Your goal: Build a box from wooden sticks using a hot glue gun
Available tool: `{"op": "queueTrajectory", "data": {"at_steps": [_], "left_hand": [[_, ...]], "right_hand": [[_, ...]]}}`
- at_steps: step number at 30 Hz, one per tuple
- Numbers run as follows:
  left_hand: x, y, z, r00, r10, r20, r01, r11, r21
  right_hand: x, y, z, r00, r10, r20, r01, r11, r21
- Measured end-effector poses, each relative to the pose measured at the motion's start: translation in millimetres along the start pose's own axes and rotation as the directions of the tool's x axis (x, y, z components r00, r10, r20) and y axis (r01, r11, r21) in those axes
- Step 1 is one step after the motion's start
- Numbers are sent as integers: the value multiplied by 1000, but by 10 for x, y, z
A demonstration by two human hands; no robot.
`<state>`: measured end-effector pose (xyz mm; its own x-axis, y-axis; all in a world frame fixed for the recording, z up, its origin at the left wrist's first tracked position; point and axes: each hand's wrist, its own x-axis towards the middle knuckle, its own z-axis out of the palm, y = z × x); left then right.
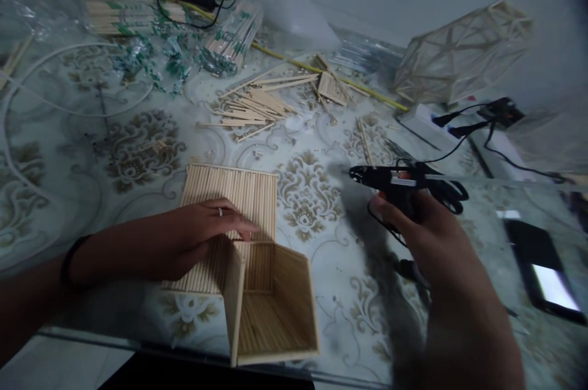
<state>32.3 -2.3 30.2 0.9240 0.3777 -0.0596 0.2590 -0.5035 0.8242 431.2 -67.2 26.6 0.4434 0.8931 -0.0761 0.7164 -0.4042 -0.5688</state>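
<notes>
My right hand [427, 225] is wrapped round the grip of a black hot glue gun [381, 177], its nozzle pointing left above the table. On the left, my left hand [206, 234] lies with fingers stretched over a flat panel of wooden sticks [229, 188]; a ring and a dark wristband show on that side. Its fingertips reach the top edge of an open box made of wooden sticks [275, 322], which stands near the table's front edge against the panel. Part of the panel is hidden under my left hand and the box.
Loose wooden sticks [257, 109] lie behind the panel, with bagged sticks [234, 35] further back. A stick lattice frame [463, 53] and a white power strip [427, 123] stand back right. Scissors [445, 191] lie behind my right hand; a phone [542, 264] is at the right.
</notes>
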Motion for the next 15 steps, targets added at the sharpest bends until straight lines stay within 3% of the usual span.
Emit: {"op": "queueTrajectory", "data": {"at_steps": [4, 7, 12, 15], "left_hand": [[168, -62, -35, 998, 27, -60, -28, 999, -25], [337, -82, -96, 1000, 17, -11, -17, 1000, -12], [610, -33, -169, 993, 60, 99, -62, 998, 23], [721, -9, -142, 988, 66, 139, -74, 996, 48]], "right_hand": [[-98, -131, -62, 999, 31, -40, -21, 970, 240], [-180, -236, -129, 1000, 1, -25, 9, 901, 434], [-225, -198, -136, 997, 75, -6, -66, 907, 415], [-195, -119, -47, 998, 24, 51, -42, 915, 402]]}}
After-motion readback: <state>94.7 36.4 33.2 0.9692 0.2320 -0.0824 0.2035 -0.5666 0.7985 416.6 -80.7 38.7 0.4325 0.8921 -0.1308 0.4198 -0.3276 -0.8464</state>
